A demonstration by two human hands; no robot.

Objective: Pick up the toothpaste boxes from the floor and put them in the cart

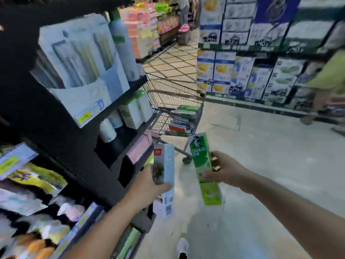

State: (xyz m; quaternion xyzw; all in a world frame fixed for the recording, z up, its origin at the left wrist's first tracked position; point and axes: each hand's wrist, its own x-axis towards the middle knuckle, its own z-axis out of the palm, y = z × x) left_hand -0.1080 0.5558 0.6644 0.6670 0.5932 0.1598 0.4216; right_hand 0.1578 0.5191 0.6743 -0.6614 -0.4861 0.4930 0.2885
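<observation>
Two toothpaste boxes held up off the floor, one in each hand, both short of the cart [173, 116] ahead. Wide open stretch of pale floor [270, 156] to the right and in front; hemmed in on the left by the dark shelf unit [61, 139], its corner edges just beside the left forearm. Cart parked close against that shelf, wire basket already stacked with flat boxes at its near end, one caster visible on the floor below.

Left hand [147, 186] with its grip closed around the white toothpaste box [165, 176], thumb across the front face; box upright, pale blue-white with a red logo at the top corner and a barcode near the bottom. Right hand [222, 170] with its grip closed on the green toothpaste box [202, 165], fingers wrapped round the right edge; box upright, slightly tilted, bright green with a top-hatted figure and white lettering on the upper part, lighter green toward the bottom. Boxes near each other but apart.

Shop aisle: polished, light, mottled floor near, tiled floor with dark diagonal lines farther off. Stacked blue-and-white cartons [242, 71] along the far side with price tags. White shoe [183, 247] at the bottom edge. Another person's legs [321, 101] at the far right, blurred.
</observation>
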